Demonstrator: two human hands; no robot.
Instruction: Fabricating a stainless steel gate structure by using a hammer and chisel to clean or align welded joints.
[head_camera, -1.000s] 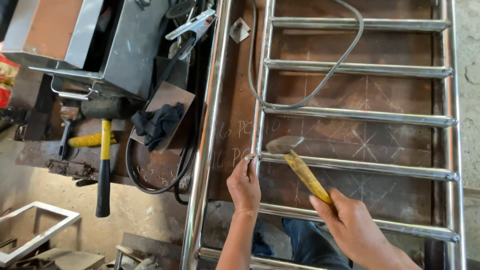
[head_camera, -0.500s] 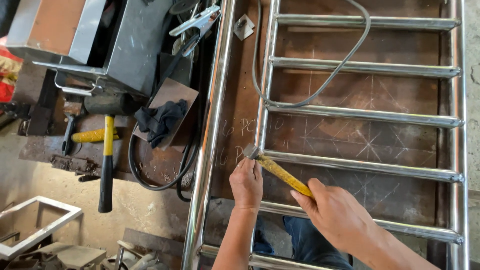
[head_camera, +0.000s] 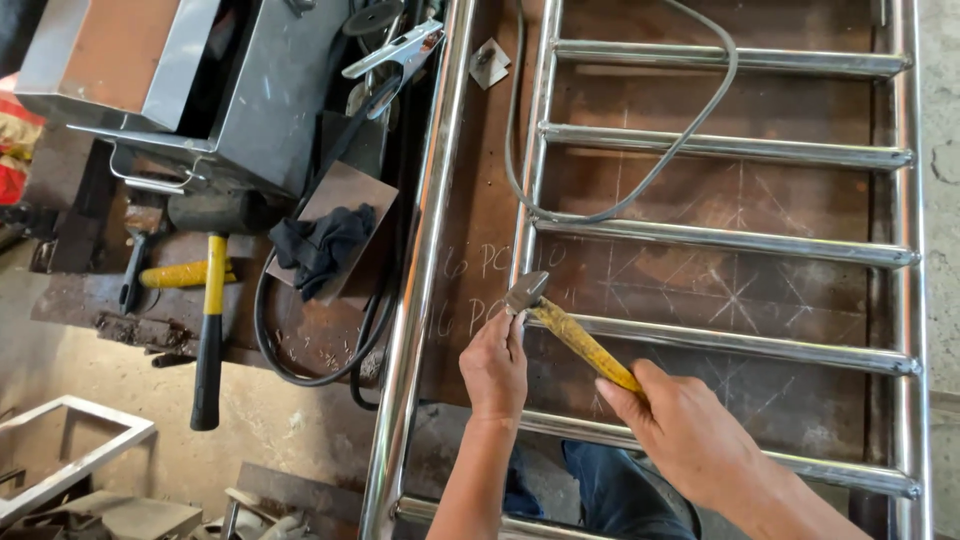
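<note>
A small hammer (head_camera: 570, 335) with a yellow handle is gripped in the right hand (head_camera: 685, 430), closed round the lower end of the handle; its steel head lies at the joint where a rung (head_camera: 740, 342) meets the inner upright of the frame (head_camera: 425, 250). The left hand (head_camera: 493, 368) is closed on that upright just below the joint, thumb beside the hammer head. The hammer is judged light, stiff and top-heavy, best held low on the handle as it is now. The frame is of polished steel tube: rigid, heavy, probably slippery, and best taken by its long rails. It is laid flat on a rusty steel table (head_camera: 700, 280). A grey cable (head_camera: 690, 140) is looped across 3 upper rungs, well above the hands. Room for swinging is limited by the rungs just above and below the joint; more space is open to the right. At the left, well apart, 2 mallets (head_camera: 210, 320) and a dark rag (head_camera: 320, 245) are seen
</note>
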